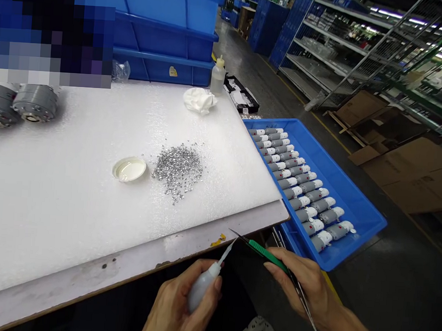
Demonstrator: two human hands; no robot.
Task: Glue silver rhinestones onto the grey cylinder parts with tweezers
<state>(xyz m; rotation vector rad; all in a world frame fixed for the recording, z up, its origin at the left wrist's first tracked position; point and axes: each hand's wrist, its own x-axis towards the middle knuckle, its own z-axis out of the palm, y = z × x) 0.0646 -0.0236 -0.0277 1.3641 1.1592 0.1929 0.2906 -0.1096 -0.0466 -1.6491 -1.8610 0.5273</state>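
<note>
My left hand (182, 303) is wrapped round a small translucent squeeze bottle (201, 290), its thin nozzle pointing up and right. Between the thumb and fingers of my right hand (307, 285) are green-handled tweezers (268, 254), their dark tips close to the nozzle's end. Whether tips and nozzle touch I cannot tell. Both hands are in front of the table's near edge. On the white foam sheet (72, 211) lie a pile of small metal pieces (178, 168) and, left of it, a shallow white lid (129, 170) with clear liquid.
A blue tray (360, 209) of grey and white cylindrical parts stands right of the table. Stacked blue bins (161, 37), crumpled white tissue (199, 100) and another bottle (218, 77) are at the back. Grey round housings (35, 102) sit at the left.
</note>
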